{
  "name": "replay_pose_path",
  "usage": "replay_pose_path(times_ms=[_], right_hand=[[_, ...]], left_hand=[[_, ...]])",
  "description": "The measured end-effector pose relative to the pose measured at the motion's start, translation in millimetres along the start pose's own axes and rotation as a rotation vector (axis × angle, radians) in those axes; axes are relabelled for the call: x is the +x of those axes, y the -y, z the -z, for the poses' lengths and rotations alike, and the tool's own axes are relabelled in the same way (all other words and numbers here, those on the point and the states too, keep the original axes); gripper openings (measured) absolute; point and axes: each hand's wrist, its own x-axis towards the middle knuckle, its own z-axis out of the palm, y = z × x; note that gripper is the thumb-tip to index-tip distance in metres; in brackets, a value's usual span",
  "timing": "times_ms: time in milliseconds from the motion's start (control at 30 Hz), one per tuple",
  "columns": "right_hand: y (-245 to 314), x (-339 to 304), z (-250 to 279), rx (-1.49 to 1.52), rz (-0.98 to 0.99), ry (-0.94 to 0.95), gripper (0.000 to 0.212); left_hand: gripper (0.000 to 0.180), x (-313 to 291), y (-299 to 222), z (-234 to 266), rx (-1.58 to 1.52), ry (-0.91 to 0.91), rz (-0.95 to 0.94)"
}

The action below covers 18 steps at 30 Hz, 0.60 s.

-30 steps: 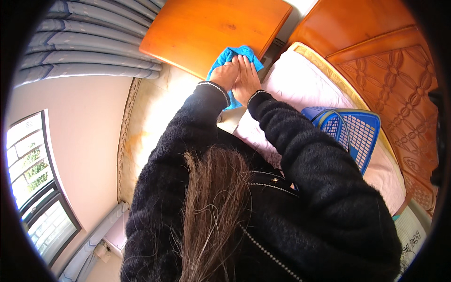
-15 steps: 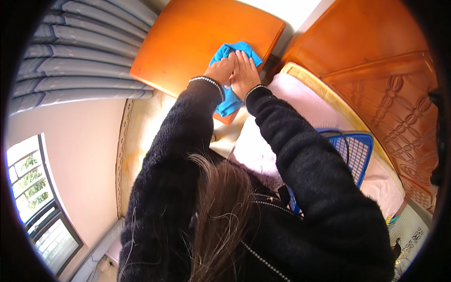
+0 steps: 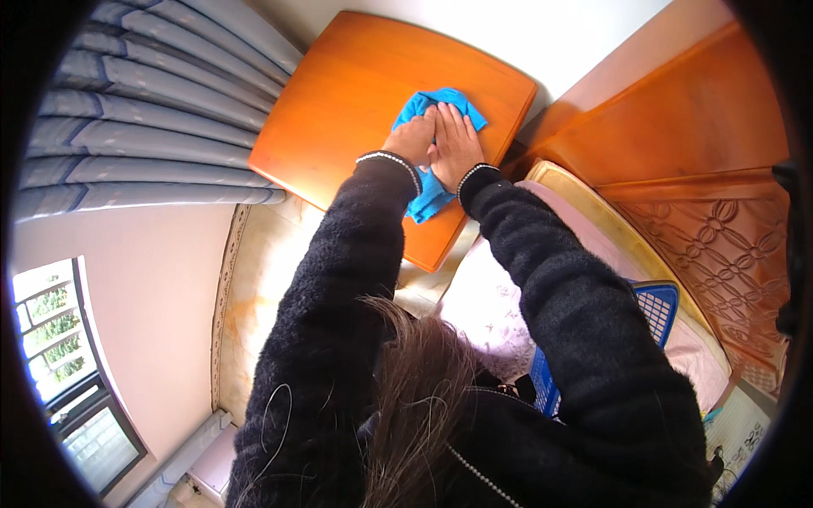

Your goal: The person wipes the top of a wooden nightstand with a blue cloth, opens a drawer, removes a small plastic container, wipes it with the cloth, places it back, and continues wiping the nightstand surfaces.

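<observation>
A bright blue cloth [image 3: 432, 201] lies bunched on the orange-brown wooden tabletop [image 3: 356, 93], near its right side. My right hand [image 3: 458, 142] presses on it with fingers stretched out flat and close together. Beside it and touching it, my left hand [image 3: 412, 140] bears down on the cloth, its fingers bent into the fabric and partly hidden. Part of the cloth sticks out beyond the fingertips, and another part hangs toward me below the wrists. Both wrists wear dark fuzzy cuffs edged with pale beads.
To the right stands a bed with a carved wooden headboard [image 3: 720, 237] and a pink mattress cover [image 3: 483, 296]. A blue plastic basket [image 3: 656, 309] sits on it, partly behind my right arm. Grey-blue curtains [image 3: 152, 127] hang left of the table, above a barred window [image 3: 59, 330].
The view has shifted, so the table and bed appear lower and slightly to the right. Both hands remain pressed on the cloth, at nearly the same place on the tabletop.
</observation>
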Motion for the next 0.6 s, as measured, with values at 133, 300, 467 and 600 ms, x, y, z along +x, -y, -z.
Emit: replay_pose_path(times_ms=[133,300,467,600], right_hand=[[1,1,-2,-0.068,0.027,-0.009,0.065],[31,-22,-4,-0.127,0.023,0.081,0.063],[75,-59,-7,-0.144,0.024,0.119,0.061],[94,-77,-8,-0.165,0.022,0.109,0.059]], left_hand=[[0.065,-8,-5,-11,-0.002,-0.144,0.02],[0.043,-45,-12,-20,0.077,-0.115,0.051],[0.039,-107,-6,-33,0.066,-0.165,0.064],[0.045,-140,-2,-49,0.056,-0.229,0.081]])
